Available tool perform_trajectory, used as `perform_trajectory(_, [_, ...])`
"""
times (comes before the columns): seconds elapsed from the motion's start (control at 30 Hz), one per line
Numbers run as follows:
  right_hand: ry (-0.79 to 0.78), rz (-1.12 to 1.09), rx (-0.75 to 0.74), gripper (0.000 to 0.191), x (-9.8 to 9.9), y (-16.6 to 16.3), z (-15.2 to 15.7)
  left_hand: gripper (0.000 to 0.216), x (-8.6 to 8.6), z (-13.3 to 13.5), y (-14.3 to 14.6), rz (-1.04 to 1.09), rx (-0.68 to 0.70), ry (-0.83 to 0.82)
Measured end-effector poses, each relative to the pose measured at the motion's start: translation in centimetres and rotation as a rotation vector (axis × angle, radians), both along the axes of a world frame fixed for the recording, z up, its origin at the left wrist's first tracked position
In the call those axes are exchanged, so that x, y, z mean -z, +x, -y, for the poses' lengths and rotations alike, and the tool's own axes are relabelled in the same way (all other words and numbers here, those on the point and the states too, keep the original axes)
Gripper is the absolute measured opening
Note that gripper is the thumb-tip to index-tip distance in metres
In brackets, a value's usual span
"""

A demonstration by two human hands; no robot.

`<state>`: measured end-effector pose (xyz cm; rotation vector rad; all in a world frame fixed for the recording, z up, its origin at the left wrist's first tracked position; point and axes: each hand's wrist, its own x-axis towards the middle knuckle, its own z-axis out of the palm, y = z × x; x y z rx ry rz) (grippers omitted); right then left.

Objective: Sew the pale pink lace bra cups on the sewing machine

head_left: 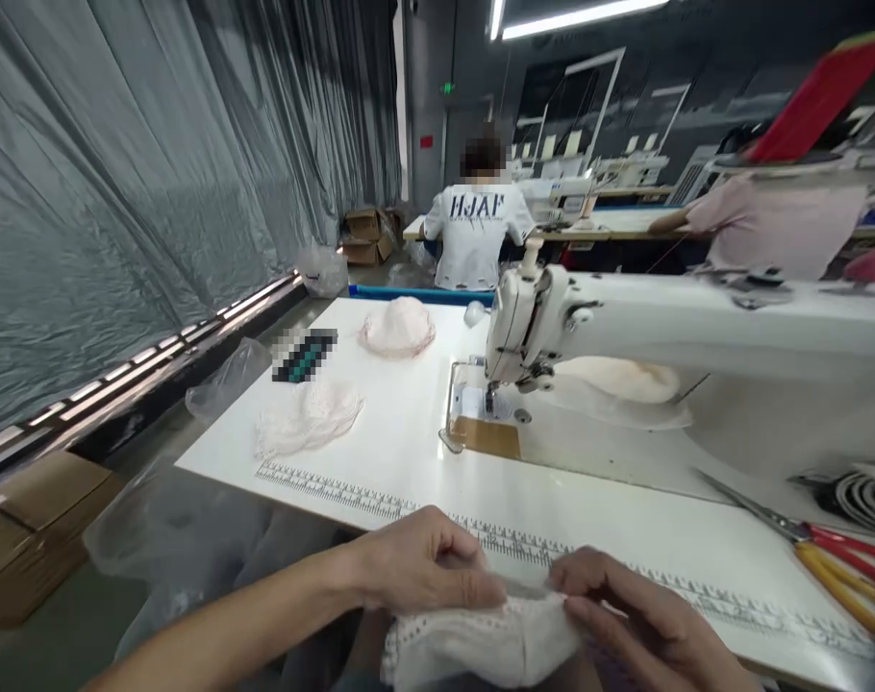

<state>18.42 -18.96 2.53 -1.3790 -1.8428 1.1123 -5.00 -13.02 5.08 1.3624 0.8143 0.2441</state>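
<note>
My left hand (419, 567) and my right hand (643, 625) both pinch a white lace fabric piece (481, 644) at the near edge of the white sewing table (409, 452). Fingers of both hands are closed on its upper edge, just in front of the printed ruler strip (337, 488). The white sewing machine (553, 336) stands beyond, its needle area (489, 399) about a forearm's length from my hands.
Two more pale lace pieces (308, 418) (398, 329) lie on the table's left and far side. Scissors with red and yellow handles (812, 538) lie at the right. A person in a white shirt (477, 231) sits ahead; another person's pink sleeve (769, 221) is at the right. Cardboard boxes (26, 529) stand on the floor at left.
</note>
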Motion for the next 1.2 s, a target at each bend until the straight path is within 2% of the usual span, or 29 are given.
perform_trajectory(0.1, [0.211,0.04,0.131,0.028,-1.9,2.5,-2.9,0.049,-1.7,-3.2,1.1,0.041,0.021,0.078])
perform_trajectory(0.17, [0.269,0.138,0.185,0.031,-2.5,5.4,-4.8,0.045,-2.6,-5.8,1.6,0.05,0.046,0.104])
perform_trajectory(0.23, [0.348,0.277,0.266,0.036,-2.3,8.7,-6.4,0.04,-3.3,-8.2,1.9,0.06,0.08,0.115])
perform_trajectory(0.3, [0.479,0.535,0.467,0.032,-1.6,11.2,-7.2,0.039,-4.1,-10.3,2.0,0.049,0.133,0.135])
perform_trajectory(0.37, [0.667,0.701,0.482,0.027,-0.9,11.8,-7.3,0.039,-4.9,-11.7,2.0,0.0,0.206,0.183])
perform_trajectory(0.4, [0.72,0.674,0.413,0.028,-0.7,11.2,-7.2,0.039,-5.4,-12.1,2.1,-0.026,0.25,0.208])
perform_trajectory(0.43, [0.718,0.596,0.303,0.038,-0.8,10.0,-7.1,0.039,-5.8,-12.4,2.1,-0.042,0.3,0.228])
perform_trajectory(0.53, [0.429,0.39,-0.028,0.076,-2.3,4.5,-7.6,0.043,-7.0,-12.7,2.2,-0.022,0.476,0.253])
perform_trajectory(0.6, [0.314,0.229,-0.11,0.083,-3.7,1.0,-8.8,0.047,-7.7,-12.8,1.8,-0.01,0.552,0.277])
perform_trajectory(0.7, [0.268,0.174,-0.22,0.031,-5.2,-1.8,-10.7,0.052,-8.9,-13.0,0.4,-0.081,0.509,0.372])
perform_trajectory(0.77, [0.371,0.259,-0.214,0.027,-5.9,-2.1,-11.5,0.045,-9.8,-12.8,-0.7,-0.166,0.408,0.496])
perform_trajectory(0.87, [0.767,0.42,-0.154,0.023,-6.8,-2.0,-11.4,0.018,-10.4,-11.2,-2.1,-0.217,0.243,0.849])
perform_trajectory(0.93, [1.019,0.514,-0.164,0.025,-6.9,-2.3,-10.6,0.01,-9.2,-9.5,-2.5,-0.241,0.176,1.167])
perform_trajectory(1.0, [1.132,0.587,-0.2,0.032,-6.1,-2.7,-9.6,0.015,-6.6,-7.5,-2.7,-0.31,0.19,1.431])
perform_trajectory(1.1, [1.047,0.629,-0.306,0.043,-3.5,-3.1,-8.2,0.019,-1.5,-4.7,-2.5,-0.378,0.285,1.669])
perform_trajectory(1.2, [0.849,0.604,-0.385,0.047,-1.3,-2.8,-6.8,0.023,2.2,-2.5,-2.2,-0.355,0.241,1.781])
